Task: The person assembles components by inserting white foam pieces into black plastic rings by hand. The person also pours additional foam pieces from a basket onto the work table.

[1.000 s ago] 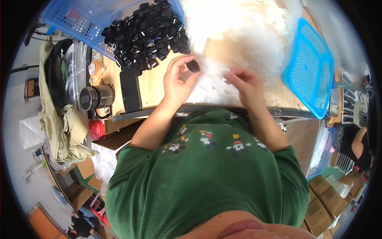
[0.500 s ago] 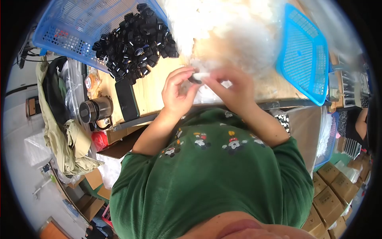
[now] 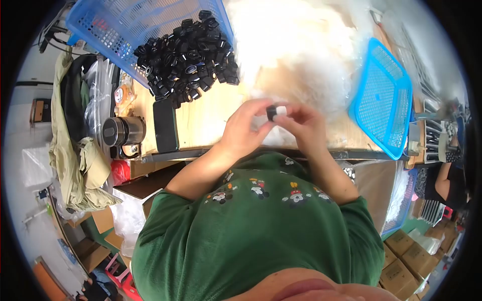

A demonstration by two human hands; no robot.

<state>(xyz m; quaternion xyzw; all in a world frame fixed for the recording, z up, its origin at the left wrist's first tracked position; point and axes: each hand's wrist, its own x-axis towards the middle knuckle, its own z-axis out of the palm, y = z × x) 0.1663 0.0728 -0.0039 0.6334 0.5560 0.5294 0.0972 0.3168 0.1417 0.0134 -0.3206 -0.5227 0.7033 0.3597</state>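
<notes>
A small black plastic part (image 3: 271, 113) with a white piece (image 3: 281, 110) against its right side is held between my two hands, above the table's front edge. My left hand (image 3: 246, 128) pinches the black part from the left with thumb and forefinger. My right hand (image 3: 305, 124) has its fingers closed around the white piece from the right. Whether the white piece sits on or inside the black part, I cannot tell. Beyond my left hand lies a heap of similar small black parts (image 3: 188, 60), some ring-shaped. Clear plastic bags (image 3: 321, 75) lie beyond my right hand.
A blue basket (image 3: 105, 25) stands behind the black heap. A flatter light-blue basket (image 3: 384, 95) rests at the right. A black phone (image 3: 165, 125) and a lidded cup (image 3: 123, 131) are at the left. Cardboard boxes (image 3: 401, 273) are stacked on the floor at the right.
Both hands have moved right and lower in the view, as the camera view shifted. The black part and white piece now sit closer together and have turned, with my fingers nearer each other.
</notes>
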